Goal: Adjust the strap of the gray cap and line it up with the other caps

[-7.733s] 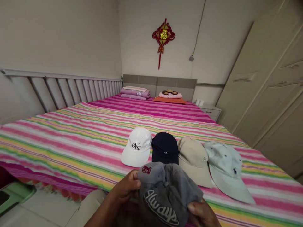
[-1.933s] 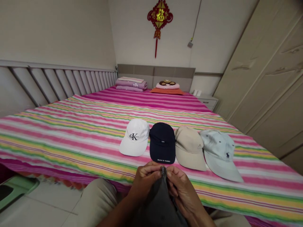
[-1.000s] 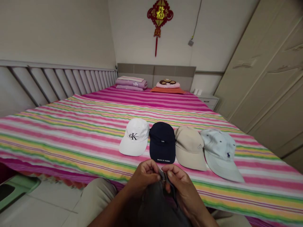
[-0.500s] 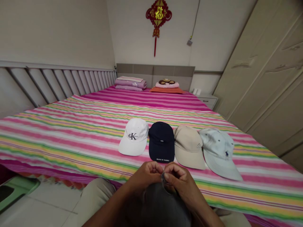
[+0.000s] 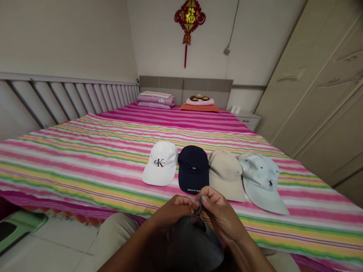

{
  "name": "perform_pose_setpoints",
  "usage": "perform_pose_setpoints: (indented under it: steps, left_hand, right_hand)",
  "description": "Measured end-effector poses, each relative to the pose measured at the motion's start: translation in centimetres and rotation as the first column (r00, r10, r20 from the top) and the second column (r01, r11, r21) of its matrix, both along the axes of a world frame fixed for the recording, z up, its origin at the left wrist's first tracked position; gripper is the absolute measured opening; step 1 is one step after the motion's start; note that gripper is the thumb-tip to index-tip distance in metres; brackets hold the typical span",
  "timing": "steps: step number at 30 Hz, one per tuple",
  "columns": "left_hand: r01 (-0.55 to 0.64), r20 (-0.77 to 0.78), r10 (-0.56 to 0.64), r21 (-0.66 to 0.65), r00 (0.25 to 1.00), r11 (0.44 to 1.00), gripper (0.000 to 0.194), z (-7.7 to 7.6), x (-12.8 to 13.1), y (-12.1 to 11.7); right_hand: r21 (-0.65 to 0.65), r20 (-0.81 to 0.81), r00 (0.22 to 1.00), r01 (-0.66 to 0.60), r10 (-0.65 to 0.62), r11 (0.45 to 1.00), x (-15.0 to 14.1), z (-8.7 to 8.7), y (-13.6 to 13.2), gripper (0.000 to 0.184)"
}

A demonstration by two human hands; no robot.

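Observation:
A dark grey cap [image 5: 193, 245] is held low over my lap, its back opening facing up. My left hand [image 5: 177, 209] pinches the edge of the cap by the back strap. My right hand [image 5: 217, 206] grips the strap end [image 5: 200, 204] between thumb and fingers, slightly higher than the left. Beyond the hands, caps lie in a row on the bed: a white cap [image 5: 160, 164] with black letters, a navy cap [image 5: 193, 168], a beige cap [image 5: 226, 175] and a pale blue cap [image 5: 263, 183]. My right fingers overlap the navy brim's lower edge in view.
The bed has a striped sheet [image 5: 85, 158]. Folded purple bedding [image 5: 155, 101] and a pink and orange pile [image 5: 200, 105] lie by the headboard [image 5: 204, 85]. A rail [image 5: 93, 94] runs along the left. A green stool [image 5: 19, 230] stands on the floor at lower left.
My right hand has moved up a little, drawing the strap end upward. The grey cap has turned slightly, and its back opening shows more. The caps on the bed stay put.

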State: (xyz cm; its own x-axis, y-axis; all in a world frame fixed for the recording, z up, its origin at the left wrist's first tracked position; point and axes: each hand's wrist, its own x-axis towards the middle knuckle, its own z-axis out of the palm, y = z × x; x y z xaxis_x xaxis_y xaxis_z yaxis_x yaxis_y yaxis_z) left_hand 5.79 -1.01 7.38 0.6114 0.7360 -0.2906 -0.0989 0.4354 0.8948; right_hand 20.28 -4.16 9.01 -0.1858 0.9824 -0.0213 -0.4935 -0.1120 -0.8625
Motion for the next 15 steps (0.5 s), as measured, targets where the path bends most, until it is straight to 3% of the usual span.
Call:
perform_pose_setpoints:
  steps: [5, 10, 15]
  left_hand:
    - [0.042, 0.057, -0.045, 0.053, 0.997, 0.998, 0.014, -0.51, -0.43, 0.13]
    - [0.11, 0.158, -0.128, 0.116, 0.979, 0.987, 0.018, 0.16, -0.29, -0.17]
    - [0.123, 0.143, -0.138, 0.108, 0.98, 0.986, 0.013, 0.19, -0.14, -0.52]
  right_hand:
    - [0.004, -0.026, 1.0, 0.012, -0.012, 1.0, -0.32, 0.06, -0.11, 0.023]
    - [0.045, -0.066, 0.998, -0.001, 0.004, 0.999, -0.43, 0.19, -0.19, 0.021]
    - [0.064, 0.034, 0.999, 0.032, -0.034, 0.997, -0.31, -0.27, -0.21, 0.02]
